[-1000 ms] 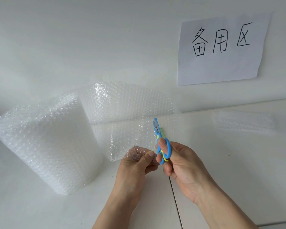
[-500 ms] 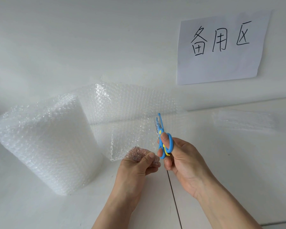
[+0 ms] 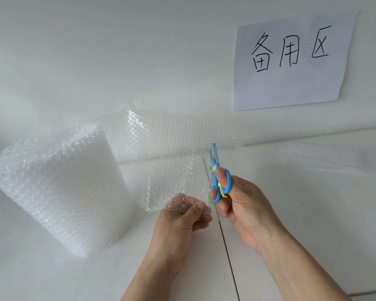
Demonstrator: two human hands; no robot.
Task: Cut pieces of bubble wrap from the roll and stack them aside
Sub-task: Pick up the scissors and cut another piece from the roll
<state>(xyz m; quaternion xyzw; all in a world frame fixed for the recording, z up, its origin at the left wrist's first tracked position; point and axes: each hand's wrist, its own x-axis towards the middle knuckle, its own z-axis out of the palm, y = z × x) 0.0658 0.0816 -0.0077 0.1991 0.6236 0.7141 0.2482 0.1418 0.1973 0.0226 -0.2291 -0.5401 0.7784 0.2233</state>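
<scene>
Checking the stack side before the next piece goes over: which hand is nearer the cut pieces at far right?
Right. The right hand, holding the scissors, is closer to the cut pieces; the left hand pinches the sheet farther left.

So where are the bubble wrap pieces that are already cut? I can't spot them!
Find the white paper sign with black writing on the wall. Straight below it, on the white table, lies a flat, see-through stack of cut pieces. Unlike the big upright roll far left, it lies low, alone and untouched by either hand.
</scene>
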